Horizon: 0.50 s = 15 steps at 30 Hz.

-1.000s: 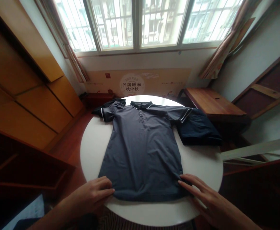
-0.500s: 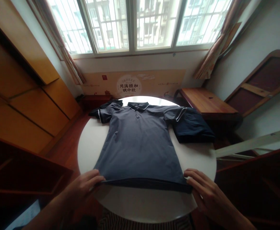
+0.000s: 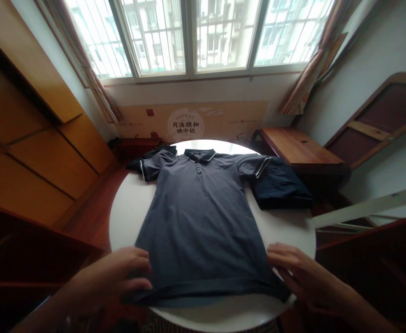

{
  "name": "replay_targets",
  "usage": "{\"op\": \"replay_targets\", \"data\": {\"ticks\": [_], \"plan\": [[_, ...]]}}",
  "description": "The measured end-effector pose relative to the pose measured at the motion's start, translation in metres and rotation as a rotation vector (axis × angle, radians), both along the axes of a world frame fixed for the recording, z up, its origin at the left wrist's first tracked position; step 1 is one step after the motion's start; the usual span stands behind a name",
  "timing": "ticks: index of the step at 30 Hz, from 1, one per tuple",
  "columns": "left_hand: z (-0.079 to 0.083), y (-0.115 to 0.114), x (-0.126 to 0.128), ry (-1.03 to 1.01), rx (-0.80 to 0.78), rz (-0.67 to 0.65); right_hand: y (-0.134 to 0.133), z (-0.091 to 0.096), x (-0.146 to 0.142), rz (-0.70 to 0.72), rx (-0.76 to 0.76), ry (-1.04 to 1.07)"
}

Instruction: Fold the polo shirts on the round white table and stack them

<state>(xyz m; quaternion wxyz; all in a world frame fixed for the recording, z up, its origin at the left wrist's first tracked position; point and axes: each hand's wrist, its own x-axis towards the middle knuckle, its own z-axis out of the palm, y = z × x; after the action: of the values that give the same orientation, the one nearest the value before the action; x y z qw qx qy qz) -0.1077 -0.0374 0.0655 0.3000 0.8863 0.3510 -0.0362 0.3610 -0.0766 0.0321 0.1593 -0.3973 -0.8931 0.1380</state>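
Observation:
A dark grey polo shirt (image 3: pixel 199 222) lies front up and spread out, with a black collar and white-edged sleeve cuffs. Its hem reaches the near edge of the round white table (image 3: pixel 126 208). My left hand (image 3: pixel 128 270) is at the shirt's lower left side, thumb and fingers apart. On the other side, my right hand (image 3: pixel 293 263) rests by the lower right edge, its fingers stretched toward the cloth and partly blurred. The hem's right corner sits below that hand.
Folded dark navy clothing (image 3: pixel 281 185) lies under the right sleeve. More black cloth (image 3: pixel 150 157) is at the back left. A wooden side table (image 3: pixel 302 145) stands behind on the right, yellow cabinets (image 3: pixel 50 171) on the left, and a barred window (image 3: pixel 189 37) is ahead.
The shirt's hem has dropped closer to me and lies lower, past where my hands are. My fingers have come off the hem corners, and both hands now sit beside the shirt's sides.

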Motion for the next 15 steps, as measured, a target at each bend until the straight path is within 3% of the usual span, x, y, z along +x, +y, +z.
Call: {"op": "replay_targets", "data": {"ticks": [2, 5, 7, 9, 12, 15], "plan": [[0.005, 0.031, 0.021, -0.046, 0.091, -0.021, 0.041, 0.008, 0.001, -0.077, 0.065, 0.018], [0.004, 0.102, 0.061, -0.179, 0.238, 0.02, 0.121, 0.028, -0.01, -0.179, 0.063, 0.088], [0.002, 0.163, 0.088, -0.24, 0.296, 0.147, 0.18, 0.043, -0.023, -0.292, -0.066, 0.113], [0.001, 0.225, 0.11, -0.216, 0.356, 0.298, 0.235, 0.056, -0.039, -0.447, -0.303, 0.056], [0.004, 0.306, 0.124, -0.104, 0.456, 0.535, 0.301, 0.06, -0.061, -0.493, -0.429, 0.004], [0.005, 0.359, 0.119, -0.063, 0.445, 0.631, 0.347, 0.047, -0.076, -0.552, -0.409, 0.004]]}}
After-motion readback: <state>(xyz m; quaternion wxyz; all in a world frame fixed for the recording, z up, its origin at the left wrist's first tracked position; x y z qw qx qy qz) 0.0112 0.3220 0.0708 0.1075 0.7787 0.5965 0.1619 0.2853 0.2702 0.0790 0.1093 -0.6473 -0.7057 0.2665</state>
